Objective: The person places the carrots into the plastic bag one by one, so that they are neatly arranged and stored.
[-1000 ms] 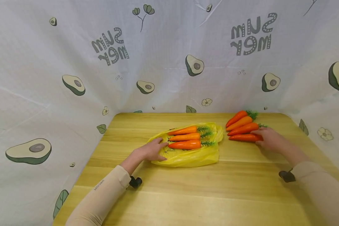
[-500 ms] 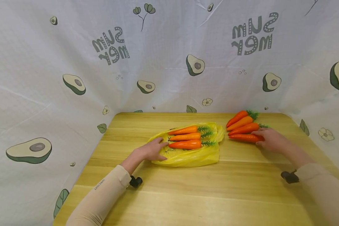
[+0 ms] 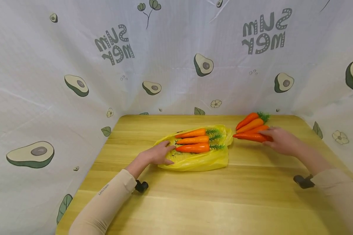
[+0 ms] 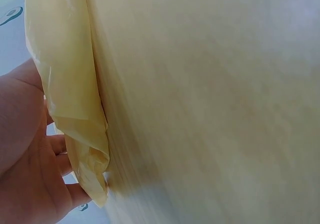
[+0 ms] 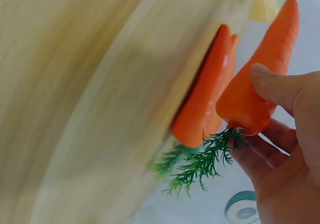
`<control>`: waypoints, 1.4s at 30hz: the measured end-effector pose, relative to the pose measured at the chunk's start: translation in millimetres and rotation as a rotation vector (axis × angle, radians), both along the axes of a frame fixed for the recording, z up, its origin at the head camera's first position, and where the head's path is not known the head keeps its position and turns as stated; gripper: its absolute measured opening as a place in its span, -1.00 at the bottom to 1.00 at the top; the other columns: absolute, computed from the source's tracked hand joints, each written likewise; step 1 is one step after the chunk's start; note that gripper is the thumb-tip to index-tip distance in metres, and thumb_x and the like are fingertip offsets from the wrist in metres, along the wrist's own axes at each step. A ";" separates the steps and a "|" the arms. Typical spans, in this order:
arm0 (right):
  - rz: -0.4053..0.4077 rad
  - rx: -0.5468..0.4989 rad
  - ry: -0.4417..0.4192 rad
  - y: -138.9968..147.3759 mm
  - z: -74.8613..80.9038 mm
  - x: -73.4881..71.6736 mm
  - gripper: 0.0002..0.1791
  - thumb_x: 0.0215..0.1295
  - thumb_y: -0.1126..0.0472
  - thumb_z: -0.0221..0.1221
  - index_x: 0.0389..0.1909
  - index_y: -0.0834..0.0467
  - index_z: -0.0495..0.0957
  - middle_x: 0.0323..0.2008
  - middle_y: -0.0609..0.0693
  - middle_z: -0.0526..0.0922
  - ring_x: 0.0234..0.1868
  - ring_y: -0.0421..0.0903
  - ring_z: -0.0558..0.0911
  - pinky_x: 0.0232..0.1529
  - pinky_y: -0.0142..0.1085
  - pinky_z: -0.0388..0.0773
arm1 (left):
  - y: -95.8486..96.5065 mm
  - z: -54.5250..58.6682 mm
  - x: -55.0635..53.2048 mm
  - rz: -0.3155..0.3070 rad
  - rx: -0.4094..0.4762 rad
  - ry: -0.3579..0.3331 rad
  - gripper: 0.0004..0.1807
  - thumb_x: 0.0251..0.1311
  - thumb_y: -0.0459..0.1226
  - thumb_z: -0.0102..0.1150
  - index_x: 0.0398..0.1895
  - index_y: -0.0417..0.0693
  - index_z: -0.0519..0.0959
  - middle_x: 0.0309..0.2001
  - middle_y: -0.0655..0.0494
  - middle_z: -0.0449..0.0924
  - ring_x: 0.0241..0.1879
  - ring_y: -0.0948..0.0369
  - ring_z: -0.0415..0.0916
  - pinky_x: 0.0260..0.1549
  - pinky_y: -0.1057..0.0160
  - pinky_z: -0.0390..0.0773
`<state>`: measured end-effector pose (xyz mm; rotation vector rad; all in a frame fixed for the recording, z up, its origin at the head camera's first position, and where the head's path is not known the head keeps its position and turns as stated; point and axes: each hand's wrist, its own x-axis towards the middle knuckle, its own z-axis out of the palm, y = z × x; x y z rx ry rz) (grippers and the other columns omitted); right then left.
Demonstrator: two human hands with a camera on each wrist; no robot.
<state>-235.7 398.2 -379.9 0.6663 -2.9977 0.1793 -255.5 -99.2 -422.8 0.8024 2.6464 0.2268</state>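
My right hand [image 3: 283,140] grips an orange carrot [image 5: 270,64] by its thick end, thumb on top. Its green leafy tuft hangs below the fingers in the right wrist view. Just beyond it in the head view lie several more carrots [image 3: 248,120]. My left hand [image 3: 157,153] rests at the left end of a yellow plastic bag [image 3: 198,164], thumb and fingers spread at its mouth. The left wrist view shows the fingers [image 4: 59,144] partly hidden behind the bag's plastic. On the bag, 3 carrots [image 3: 194,148] lie side by side, tips toward my left hand.
A light wooden table [image 3: 176,202] bears everything. White cloth [image 3: 176,49] printed with avocados hangs behind and along the sides. A black wrist camera [image 3: 141,186] sits under the left forearm, with another [image 3: 303,181] under the right.
My right hand has lifted the nearest carrot of the right-hand pile and shifted it slightly leftward, over its neighbour. My left hand stays at the bag.
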 end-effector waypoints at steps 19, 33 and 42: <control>0.089 0.017 0.044 -59.2 33.5 8.9 -0.48 0.19 0.19 0.42 0.17 0.29 0.61 -0.05 0.27 0.65 -0.11 0.19 0.61 -0.14 0.15 0.58 | 0.2 0.7 -1.6 0.004 -0.001 -0.002 -0.11 0.28 0.20 0.21 0.59 0.12 0.16 0.60 -0.17 -0.07 0.57 -0.08 -0.02 0.47 -0.07 0.18; 0.213 -0.034 0.083 -98.1 37.2 7.8 -0.56 0.17 0.23 0.43 0.09 0.21 0.66 -0.20 0.07 0.64 -0.20 0.02 0.56 -0.17 -0.03 0.57 | 5.1 -0.7 5.1 0.064 -0.003 -0.022 -0.04 0.19 0.34 0.17 0.60 0.24 0.14 0.61 -0.09 -0.09 0.57 -0.07 -0.02 0.45 -0.12 0.21; 0.214 -0.009 0.044 -123.5 34.3 1.3 -0.54 0.20 0.22 0.42 0.12 0.23 0.65 -0.22 0.05 0.61 -0.30 -0.07 0.49 -0.27 -0.16 0.55 | 7.1 -1.1 5.9 0.067 -0.053 0.003 0.00 0.19 0.41 0.07 0.61 0.23 0.09 0.62 -0.06 -0.10 0.59 -0.04 -0.06 0.46 -0.13 0.19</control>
